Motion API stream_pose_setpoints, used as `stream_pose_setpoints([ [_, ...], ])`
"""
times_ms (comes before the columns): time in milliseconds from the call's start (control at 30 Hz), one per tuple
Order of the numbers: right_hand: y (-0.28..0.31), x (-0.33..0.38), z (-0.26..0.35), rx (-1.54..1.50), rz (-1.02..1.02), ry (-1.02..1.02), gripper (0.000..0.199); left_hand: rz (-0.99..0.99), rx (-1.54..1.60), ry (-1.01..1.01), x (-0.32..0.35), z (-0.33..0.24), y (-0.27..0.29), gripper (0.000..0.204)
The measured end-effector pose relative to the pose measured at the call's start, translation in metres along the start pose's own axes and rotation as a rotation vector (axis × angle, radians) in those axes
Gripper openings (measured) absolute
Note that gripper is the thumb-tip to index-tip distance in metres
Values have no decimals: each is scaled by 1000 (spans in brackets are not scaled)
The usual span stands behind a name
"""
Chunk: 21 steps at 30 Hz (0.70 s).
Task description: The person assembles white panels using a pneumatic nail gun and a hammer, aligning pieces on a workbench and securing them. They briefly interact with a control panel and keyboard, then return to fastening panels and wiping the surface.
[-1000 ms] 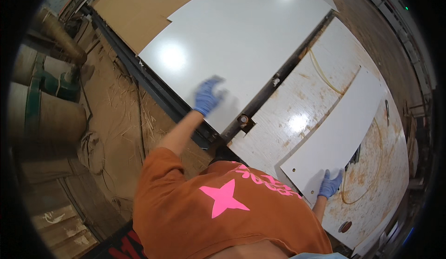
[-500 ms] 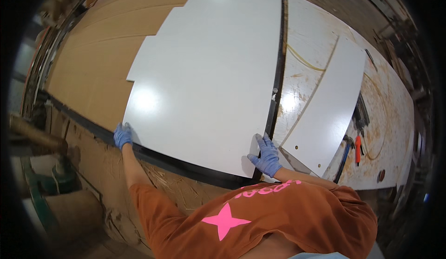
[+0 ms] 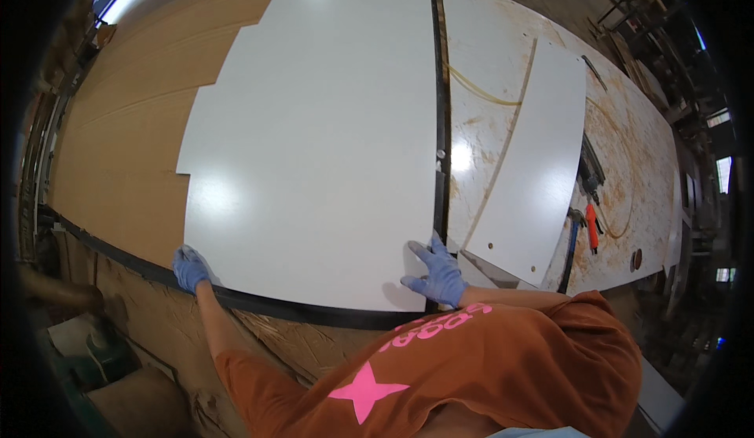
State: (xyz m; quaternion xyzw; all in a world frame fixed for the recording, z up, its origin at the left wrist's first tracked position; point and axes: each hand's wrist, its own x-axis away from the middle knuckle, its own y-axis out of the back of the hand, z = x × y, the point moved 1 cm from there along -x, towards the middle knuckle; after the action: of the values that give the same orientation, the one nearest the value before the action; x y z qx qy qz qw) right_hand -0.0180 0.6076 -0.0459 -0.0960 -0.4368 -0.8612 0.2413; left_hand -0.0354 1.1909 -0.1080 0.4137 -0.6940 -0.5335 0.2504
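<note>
Brown cardboard sheet point(image 3: 126, 140), flat, beyond the stepped left edge of the large white panel. Left hand point(image 3: 189, 268), blue glove, at the panel's near left corner; grip curled there, whether pinching or merely resting cannot be told. Large white panel point(image 3: 314, 163), lying flat, near edge along the black front rail point(image 3: 306, 309), right edge beside the dark side rail point(image 3: 442, 124). Right hand point(image 3: 440, 271), blue glove, at the near right corner; grip spread, thumb apart from fingers, closed on nothing visible. Handling, as judged: both corners best guided together, with even light pressure, right edge kept parallel to the side rail; one-sided pushing could skew the panel, and fingertips are best kept out from under its edges. Narrow white board point(image 3: 526, 179), then hammer point(image 3: 572, 242), upon the stained white tabletop point(image 3: 483, 45).
</note>
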Motion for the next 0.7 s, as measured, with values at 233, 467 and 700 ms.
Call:
stream_pose_setpoints([
  [233, 35, -1, -28, -39, 53, 148, 67, -94, -152, 54, -3, 16, -15, 32],
  [467, 106, 72, -248, 338, -937, -422, 77, -237, -343, -193, 61, -6, -28, 51],
  [700, 103, 97, -280, -1444, -548, -434, 59, 47, 129, -609, 253, -194, -35, 56],
])
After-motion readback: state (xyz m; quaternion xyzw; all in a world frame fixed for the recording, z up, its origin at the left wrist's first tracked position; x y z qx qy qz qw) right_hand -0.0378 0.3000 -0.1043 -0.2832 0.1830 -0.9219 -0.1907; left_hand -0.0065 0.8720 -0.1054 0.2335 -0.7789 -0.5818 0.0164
